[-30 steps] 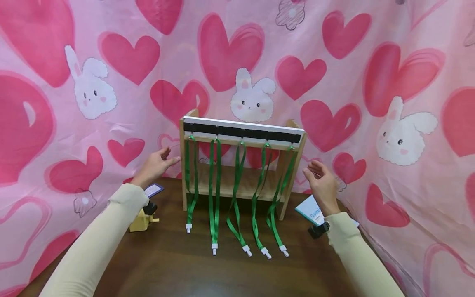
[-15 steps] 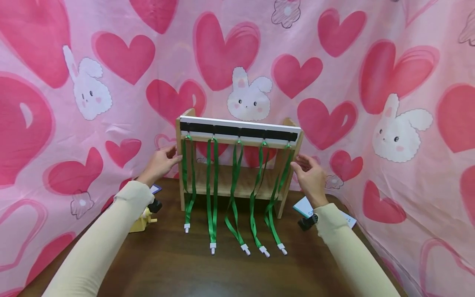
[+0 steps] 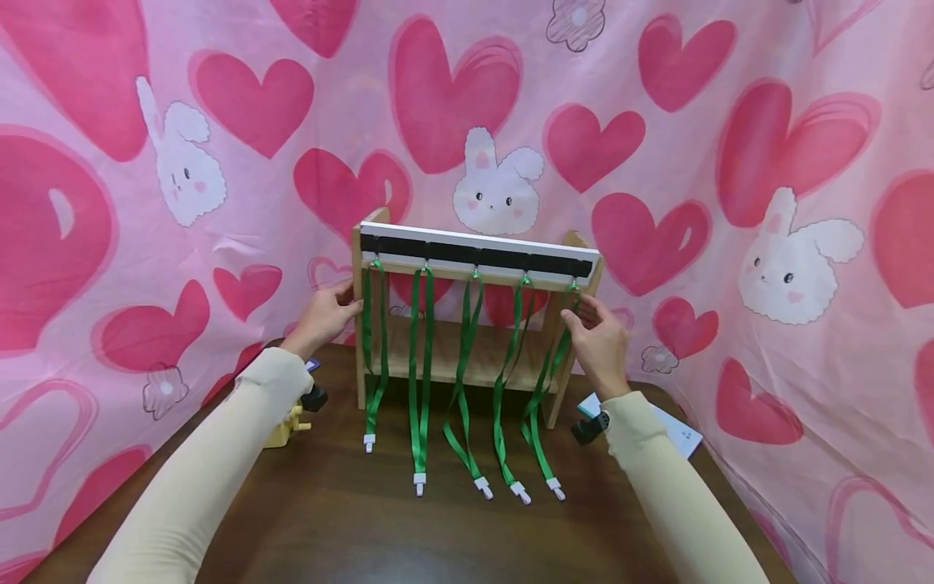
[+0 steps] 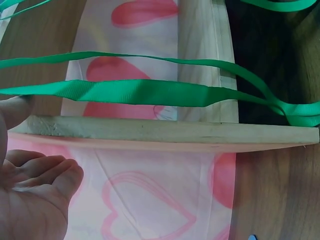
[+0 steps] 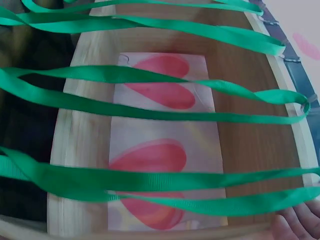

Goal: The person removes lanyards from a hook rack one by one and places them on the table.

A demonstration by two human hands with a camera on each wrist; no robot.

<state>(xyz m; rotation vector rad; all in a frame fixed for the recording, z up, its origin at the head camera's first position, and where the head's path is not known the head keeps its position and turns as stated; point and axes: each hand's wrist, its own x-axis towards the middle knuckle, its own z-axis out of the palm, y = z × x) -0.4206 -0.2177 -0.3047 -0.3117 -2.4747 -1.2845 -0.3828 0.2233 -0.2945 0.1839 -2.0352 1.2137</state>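
Observation:
A wooden rack (image 3: 397, 354) stands on the table, with several green lanyards (image 3: 419, 446) hanging from its white and black top bar (image 3: 477, 251). White clips (image 3: 419, 484) at their lower ends lie toward the front. My left hand (image 3: 321, 322) holds the rack's left side panel (image 4: 165, 131). Its thumb (image 4: 19, 111) is at the front edge, beside a lanyard, while the other fingers curl outside the panel. On the opposite side, my right hand (image 3: 601, 341) grips the right panel, thumb in front near the last lanyard (image 5: 130, 180). Only some right fingers (image 5: 306, 220) show in the right wrist view.
A yellow device with a small crank (image 3: 279, 431) sits left of the rack, partly behind the left forearm. At right, a white booklet (image 3: 679, 430) lies under the right forearm. Pink heart-print cloth (image 3: 569, 65) encloses the dark wooden table (image 3: 409, 539) behind and at both sides.
Both hands have moved inward, from beside the rack onto its side panels. The right hand has travelled farther left. The rack and lanyards look unmoved.

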